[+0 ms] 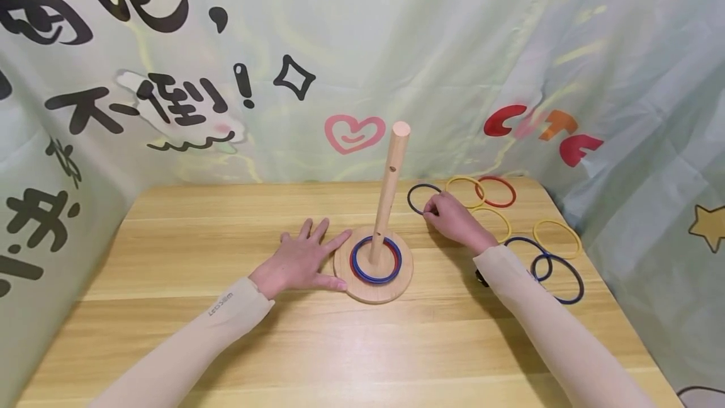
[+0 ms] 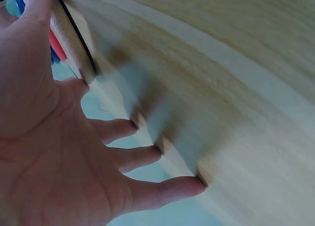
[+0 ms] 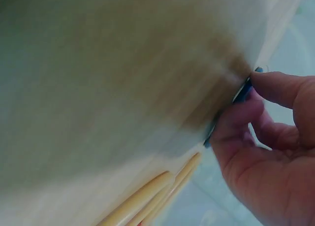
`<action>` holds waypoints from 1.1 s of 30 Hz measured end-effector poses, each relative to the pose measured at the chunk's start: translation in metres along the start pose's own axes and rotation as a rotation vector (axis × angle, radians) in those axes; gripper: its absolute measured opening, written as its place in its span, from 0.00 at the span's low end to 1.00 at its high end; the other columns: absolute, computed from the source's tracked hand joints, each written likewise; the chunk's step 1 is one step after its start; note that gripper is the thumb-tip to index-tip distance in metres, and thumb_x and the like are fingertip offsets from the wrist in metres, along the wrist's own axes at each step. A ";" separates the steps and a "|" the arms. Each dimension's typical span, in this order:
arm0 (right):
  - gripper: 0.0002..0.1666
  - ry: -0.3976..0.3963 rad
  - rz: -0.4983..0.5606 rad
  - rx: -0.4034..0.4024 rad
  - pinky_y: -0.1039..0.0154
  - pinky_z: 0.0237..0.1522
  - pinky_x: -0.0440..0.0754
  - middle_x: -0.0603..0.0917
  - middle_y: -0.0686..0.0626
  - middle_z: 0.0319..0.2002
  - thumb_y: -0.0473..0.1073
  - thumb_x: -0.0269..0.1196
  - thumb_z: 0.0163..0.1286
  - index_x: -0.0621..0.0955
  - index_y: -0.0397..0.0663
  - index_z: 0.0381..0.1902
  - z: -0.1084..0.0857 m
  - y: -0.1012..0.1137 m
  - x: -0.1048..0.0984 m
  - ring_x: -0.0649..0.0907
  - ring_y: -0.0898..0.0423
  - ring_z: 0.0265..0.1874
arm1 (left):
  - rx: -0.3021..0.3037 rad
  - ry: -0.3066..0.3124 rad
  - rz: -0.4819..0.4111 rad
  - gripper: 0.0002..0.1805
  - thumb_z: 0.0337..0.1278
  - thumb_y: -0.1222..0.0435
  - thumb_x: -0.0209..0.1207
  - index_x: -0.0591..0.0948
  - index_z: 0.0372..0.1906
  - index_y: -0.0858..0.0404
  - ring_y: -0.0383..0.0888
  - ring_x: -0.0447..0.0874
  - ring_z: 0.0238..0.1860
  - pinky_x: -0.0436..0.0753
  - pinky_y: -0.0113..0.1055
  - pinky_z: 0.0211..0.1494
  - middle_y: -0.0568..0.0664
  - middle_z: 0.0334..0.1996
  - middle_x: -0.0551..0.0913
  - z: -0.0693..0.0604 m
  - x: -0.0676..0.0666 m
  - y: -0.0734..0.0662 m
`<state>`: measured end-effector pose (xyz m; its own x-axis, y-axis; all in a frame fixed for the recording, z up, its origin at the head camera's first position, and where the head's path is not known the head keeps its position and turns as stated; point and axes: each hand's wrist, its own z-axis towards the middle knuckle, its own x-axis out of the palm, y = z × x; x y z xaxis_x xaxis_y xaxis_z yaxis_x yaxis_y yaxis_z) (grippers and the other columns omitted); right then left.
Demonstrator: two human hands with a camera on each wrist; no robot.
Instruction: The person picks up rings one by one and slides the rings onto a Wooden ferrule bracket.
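Observation:
My right hand (image 1: 455, 218) is at the far right of the table, with thumb and fingers pinching the near edge of a dark blue ring (image 1: 409, 199). In the right wrist view, that blue ring (image 3: 241, 94) shows edge-on between thumb and fingers, close to the tabletop. A round wooden base (image 1: 368, 295) carries an upright wooden peg (image 1: 389, 184). Around the peg's foot lie a blue ring (image 1: 376, 281) and a red ring, mostly covered by the blue one. Fingers spread, my left hand (image 1: 297, 261) touches the base's left edge with thumb and index finger; its other fingertips rest on the table.
Behind the right hand, a yellow ring (image 1: 466, 177) overlaps a red ring (image 1: 515, 194). Another yellow ring (image 1: 510, 228) lies beside the wrist. Farther right are a yellow ring (image 1: 557, 221) and two overlapping blue rings (image 1: 581, 288). Printed cloth (image 1: 442, 49) hangs behind the table (image 1: 340, 357).

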<state>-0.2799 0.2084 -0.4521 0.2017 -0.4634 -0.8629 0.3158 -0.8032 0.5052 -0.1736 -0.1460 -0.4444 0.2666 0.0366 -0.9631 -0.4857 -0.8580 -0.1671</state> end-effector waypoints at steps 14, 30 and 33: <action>0.03 -0.047 -0.008 -0.135 0.51 0.41 0.79 0.84 0.50 0.38 0.37 0.67 0.81 0.84 0.44 0.45 -0.032 -0.001 -0.003 0.79 0.52 0.36 | -0.006 0.007 -0.001 0.63 0.56 0.20 0.59 0.54 0.91 0.42 0.81 0.51 0.80 0.67 0.87 0.60 0.70 0.86 0.52 -0.001 0.001 0.001; 0.06 -0.175 -0.051 -0.291 0.57 0.37 0.83 0.86 0.57 0.38 0.33 0.72 0.76 0.90 0.49 0.46 -0.082 0.020 -0.013 0.81 0.60 0.33 | 0.010 -0.014 -0.012 0.62 0.58 0.21 0.59 0.54 0.91 0.44 0.83 0.52 0.80 0.65 0.88 0.60 0.71 0.85 0.52 0.001 0.003 0.001; 0.07 -0.206 -0.053 -0.345 0.58 0.36 0.83 0.85 0.58 0.38 0.32 0.73 0.74 0.90 0.48 0.45 -0.091 0.030 -0.019 0.80 0.61 0.33 | 0.008 -0.012 -0.014 0.62 0.58 0.21 0.60 0.54 0.91 0.44 0.83 0.51 0.80 0.65 0.88 0.60 0.71 0.85 0.52 0.000 0.002 0.000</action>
<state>-0.1899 0.2271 -0.4190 -0.0025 -0.5186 -0.8550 0.6204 -0.6714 0.4054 -0.1732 -0.1462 -0.4467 0.2636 0.0546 -0.9631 -0.4888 -0.8532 -0.1821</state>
